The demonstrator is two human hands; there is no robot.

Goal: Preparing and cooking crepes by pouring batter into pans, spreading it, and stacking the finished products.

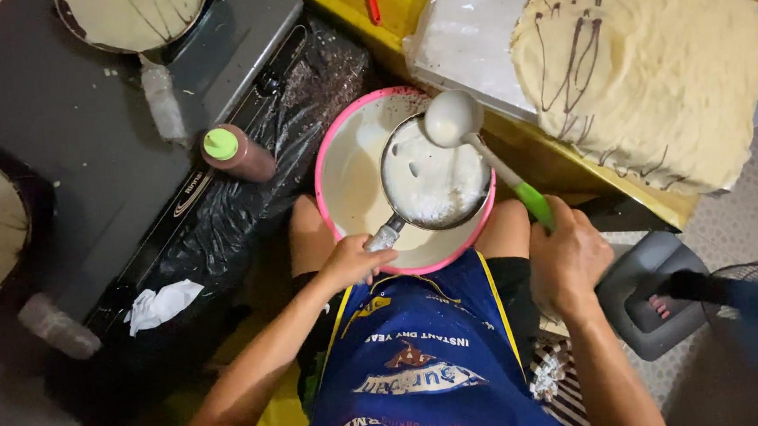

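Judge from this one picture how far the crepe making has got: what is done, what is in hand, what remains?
Done: a stack of pale thin crepes with dark drizzle lies on the yellow table. In hand: the left hand holds a small round pan over the pink-rimmed batter bowl; the right hand holds a green-handled white ladle. Left: batter remains in the bowl.

Dim warm indoor light, dark shadowed left side and corners, slightly soft focus, blurred lower-right edge.
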